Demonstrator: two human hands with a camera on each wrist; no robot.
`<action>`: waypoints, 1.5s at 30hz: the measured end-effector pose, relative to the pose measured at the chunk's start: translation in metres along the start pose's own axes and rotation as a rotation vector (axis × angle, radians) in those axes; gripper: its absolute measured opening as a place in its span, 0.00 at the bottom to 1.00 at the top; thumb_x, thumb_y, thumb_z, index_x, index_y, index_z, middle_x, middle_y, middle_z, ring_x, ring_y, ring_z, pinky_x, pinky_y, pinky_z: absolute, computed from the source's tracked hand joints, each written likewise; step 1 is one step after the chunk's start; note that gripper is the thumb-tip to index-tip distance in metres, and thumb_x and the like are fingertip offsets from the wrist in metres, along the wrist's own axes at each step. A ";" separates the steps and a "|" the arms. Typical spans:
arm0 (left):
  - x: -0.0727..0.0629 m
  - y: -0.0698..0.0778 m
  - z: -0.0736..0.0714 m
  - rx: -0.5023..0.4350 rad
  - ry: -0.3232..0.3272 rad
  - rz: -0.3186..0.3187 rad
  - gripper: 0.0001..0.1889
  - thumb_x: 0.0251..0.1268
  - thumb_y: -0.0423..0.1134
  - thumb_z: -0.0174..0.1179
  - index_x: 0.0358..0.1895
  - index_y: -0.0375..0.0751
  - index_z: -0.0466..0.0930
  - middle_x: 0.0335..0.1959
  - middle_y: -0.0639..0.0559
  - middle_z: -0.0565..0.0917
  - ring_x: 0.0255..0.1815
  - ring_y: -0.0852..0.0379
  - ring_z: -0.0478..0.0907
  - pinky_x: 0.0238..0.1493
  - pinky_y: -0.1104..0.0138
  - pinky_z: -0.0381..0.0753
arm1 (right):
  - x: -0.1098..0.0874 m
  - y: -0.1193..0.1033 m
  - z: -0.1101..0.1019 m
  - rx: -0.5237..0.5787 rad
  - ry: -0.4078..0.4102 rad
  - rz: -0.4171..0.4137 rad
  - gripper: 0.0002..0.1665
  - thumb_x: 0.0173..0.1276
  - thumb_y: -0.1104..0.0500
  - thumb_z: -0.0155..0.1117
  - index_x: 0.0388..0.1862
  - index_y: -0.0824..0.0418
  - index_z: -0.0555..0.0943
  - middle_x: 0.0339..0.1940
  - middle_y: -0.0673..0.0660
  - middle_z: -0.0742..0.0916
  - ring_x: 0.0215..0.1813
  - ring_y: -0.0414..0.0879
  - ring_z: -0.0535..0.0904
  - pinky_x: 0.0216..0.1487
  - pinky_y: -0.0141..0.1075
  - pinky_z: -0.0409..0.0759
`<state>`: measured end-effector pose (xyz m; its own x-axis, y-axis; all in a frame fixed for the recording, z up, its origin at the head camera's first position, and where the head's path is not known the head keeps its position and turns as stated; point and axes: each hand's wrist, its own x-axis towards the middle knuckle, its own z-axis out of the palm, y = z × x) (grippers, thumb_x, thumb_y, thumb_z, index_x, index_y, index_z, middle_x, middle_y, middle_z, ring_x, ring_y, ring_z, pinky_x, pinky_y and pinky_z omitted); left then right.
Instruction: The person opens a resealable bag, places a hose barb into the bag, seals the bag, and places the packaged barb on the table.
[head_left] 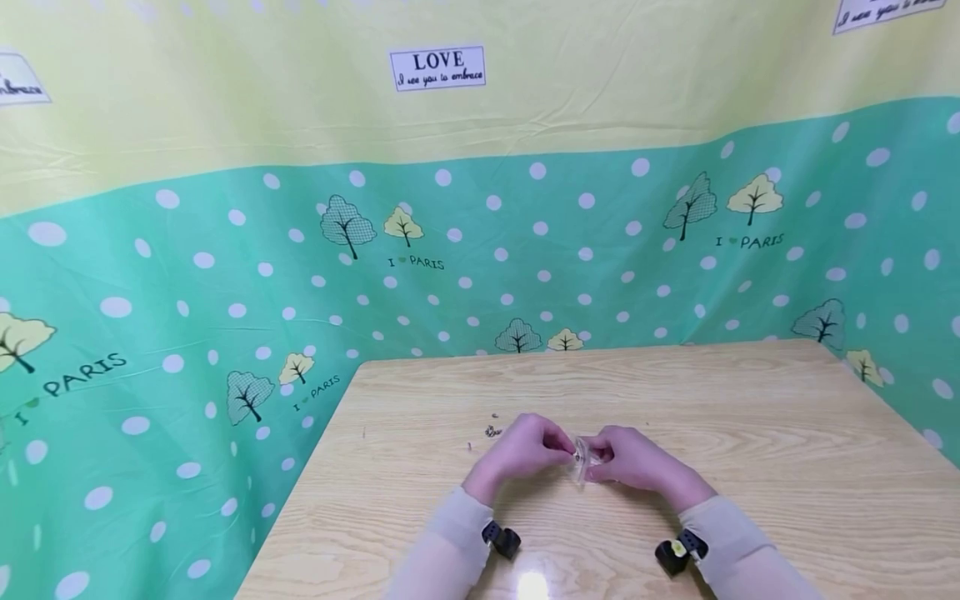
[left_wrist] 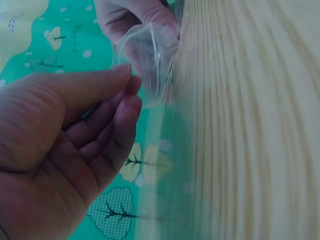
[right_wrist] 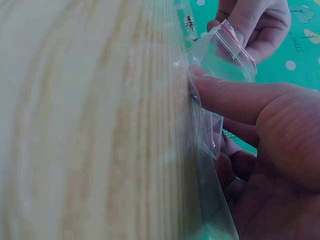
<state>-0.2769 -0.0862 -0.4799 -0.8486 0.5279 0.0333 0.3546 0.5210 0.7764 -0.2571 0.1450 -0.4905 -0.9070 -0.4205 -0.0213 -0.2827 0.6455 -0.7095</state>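
— Clear plastic bag point(right_wrist: 207, 132): how is it held?
— It is gripped by the fingers of the right hand point(head_left: 633, 458), over the bench point(head_left: 750, 433); at its mouth, a small dark piece point(left_wrist: 130, 69) seems pinched by the left hand point(head_left: 528, 447).
— A filling step?
— So judged; next, the mouth would need to be kept apart and the piece let go inside.
— Anything around, or in the way?
— Metal bits point(head_left: 491, 432) are scattered just left of the left hand; passage might be blocked by the limp mouth.
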 end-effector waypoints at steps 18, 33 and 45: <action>0.013 0.004 0.013 0.001 0.147 -0.046 0.04 0.62 0.29 0.76 0.38 0.40 0.93 0.29 0.60 0.89 0.29 0.68 0.80 0.32 0.72 0.81 | 0.000 0.004 -0.002 0.016 0.013 -0.072 0.31 0.60 0.58 0.85 0.62 0.64 0.88 0.30 0.50 0.77 0.34 0.45 0.71 0.34 0.36 0.70; 0.012 0.004 0.010 -0.013 0.145 -0.082 0.05 0.62 0.28 0.76 0.38 0.41 0.93 0.28 0.61 0.87 0.29 0.66 0.80 0.32 0.71 0.80 | 0.000 0.003 0.000 0.001 0.004 -0.033 0.31 0.61 0.57 0.85 0.63 0.63 0.87 0.30 0.50 0.77 0.34 0.46 0.71 0.35 0.36 0.70; 0.010 0.001 0.008 -0.012 0.125 -0.072 0.07 0.60 0.27 0.77 0.39 0.40 0.93 0.28 0.61 0.86 0.29 0.65 0.80 0.33 0.71 0.81 | 0.001 0.004 0.001 0.011 -0.002 -0.036 0.30 0.61 0.57 0.85 0.62 0.61 0.88 0.30 0.50 0.77 0.34 0.46 0.71 0.35 0.36 0.69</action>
<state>-0.2821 -0.0749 -0.4835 -0.9143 0.4014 0.0547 0.2868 0.5461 0.7871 -0.2591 0.1470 -0.4941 -0.8960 -0.4441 0.0030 -0.3112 0.6230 -0.7176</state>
